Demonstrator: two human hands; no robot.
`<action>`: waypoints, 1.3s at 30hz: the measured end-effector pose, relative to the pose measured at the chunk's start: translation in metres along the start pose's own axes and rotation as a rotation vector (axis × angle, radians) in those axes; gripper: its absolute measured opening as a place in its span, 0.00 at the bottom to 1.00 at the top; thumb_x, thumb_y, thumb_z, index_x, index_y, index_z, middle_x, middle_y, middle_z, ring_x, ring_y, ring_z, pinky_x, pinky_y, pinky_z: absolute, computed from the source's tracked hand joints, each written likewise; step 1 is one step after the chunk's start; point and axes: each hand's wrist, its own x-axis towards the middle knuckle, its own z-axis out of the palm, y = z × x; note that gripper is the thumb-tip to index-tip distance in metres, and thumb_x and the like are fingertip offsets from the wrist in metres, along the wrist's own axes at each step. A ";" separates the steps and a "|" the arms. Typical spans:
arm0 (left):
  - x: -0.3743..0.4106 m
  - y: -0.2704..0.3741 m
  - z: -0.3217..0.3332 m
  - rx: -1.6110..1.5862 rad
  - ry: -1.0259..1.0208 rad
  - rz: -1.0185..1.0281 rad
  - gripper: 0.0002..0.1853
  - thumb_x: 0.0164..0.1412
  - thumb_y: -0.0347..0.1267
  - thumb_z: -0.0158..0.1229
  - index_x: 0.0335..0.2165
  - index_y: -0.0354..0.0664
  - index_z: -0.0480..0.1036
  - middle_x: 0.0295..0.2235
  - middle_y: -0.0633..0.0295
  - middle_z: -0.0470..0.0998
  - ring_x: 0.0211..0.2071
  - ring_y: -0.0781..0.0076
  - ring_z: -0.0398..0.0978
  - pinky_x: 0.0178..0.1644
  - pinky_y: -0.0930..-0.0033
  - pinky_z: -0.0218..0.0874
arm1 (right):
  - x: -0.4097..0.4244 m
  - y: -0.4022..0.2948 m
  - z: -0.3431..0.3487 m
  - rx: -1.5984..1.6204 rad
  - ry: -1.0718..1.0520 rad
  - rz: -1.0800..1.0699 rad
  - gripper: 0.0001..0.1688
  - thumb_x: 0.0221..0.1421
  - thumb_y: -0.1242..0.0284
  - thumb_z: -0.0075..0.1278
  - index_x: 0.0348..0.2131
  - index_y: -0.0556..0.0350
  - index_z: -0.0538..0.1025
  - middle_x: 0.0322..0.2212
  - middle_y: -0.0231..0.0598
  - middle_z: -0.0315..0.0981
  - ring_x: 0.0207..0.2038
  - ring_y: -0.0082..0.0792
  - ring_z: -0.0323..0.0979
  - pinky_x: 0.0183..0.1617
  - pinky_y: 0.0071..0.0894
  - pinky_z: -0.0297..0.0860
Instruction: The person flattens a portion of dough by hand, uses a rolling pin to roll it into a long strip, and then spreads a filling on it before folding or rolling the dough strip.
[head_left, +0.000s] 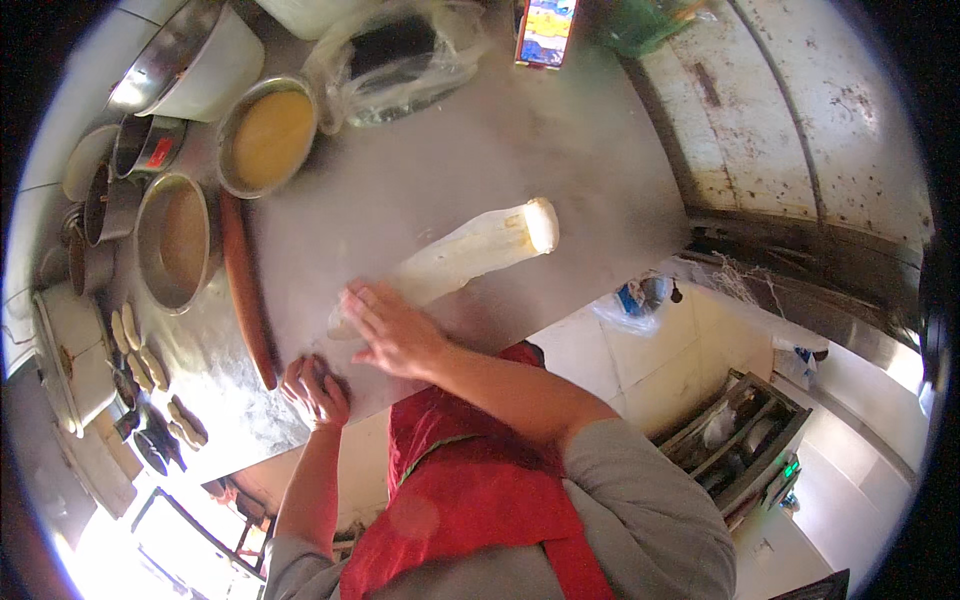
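A long, flattened strip of pale dough (469, 251) lies slantwise on the metal worktop (360, 202). Its far end is a thick, bright roll (541, 226). My right hand (394, 330) is laid flat over the strip's near left end, fingers extended, slightly blurred. That end of the dough is partly hidden under the hand. At the worktop's front edge rests my left hand (315, 394), fingers curved down on the surface, with nothing seen in it. Just beyond its fingers is the tip of a tapered wooden rolling pin (244, 292).
A metal bowl of yellowish contents (274, 139) and another of brownish contents (184, 240) stand at left. Several dough pieces (139, 352) lie beside floury worktop. Farther back are a plastic bag (405, 67) and a phone with a lit screen (546, 34). A wooden crate (739, 439) sits lower right.
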 end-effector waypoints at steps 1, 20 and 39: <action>-0.002 0.001 -0.002 -0.007 -0.021 -0.014 0.24 0.60 0.38 0.50 0.51 0.33 0.69 0.51 0.42 0.67 0.49 0.42 0.65 0.54 0.40 0.53 | -0.003 0.021 -0.018 -0.015 0.022 0.045 0.57 0.47 0.54 0.66 0.64 0.71 0.58 0.66 0.59 0.49 0.67 0.62 0.50 0.70 0.54 0.51; -0.002 0.006 -0.005 -0.013 -0.011 -0.044 0.23 0.61 0.35 0.48 0.51 0.34 0.69 0.50 0.41 0.66 0.48 0.42 0.65 0.53 0.39 0.54 | -0.059 0.031 -0.083 -0.378 0.076 0.295 0.57 0.52 0.49 0.60 0.63 0.76 0.56 0.66 0.67 0.47 0.68 0.65 0.48 0.70 0.60 0.49; -0.009 0.028 0.015 0.096 0.100 -0.245 0.27 0.68 0.42 0.41 0.57 0.36 0.66 0.53 0.44 0.65 0.53 0.42 0.63 0.57 0.39 0.51 | -0.033 0.116 -0.149 -0.217 0.081 -0.041 0.34 0.54 0.66 0.60 0.56 0.62 0.68 0.59 0.53 0.62 0.62 0.61 0.58 0.65 0.63 0.56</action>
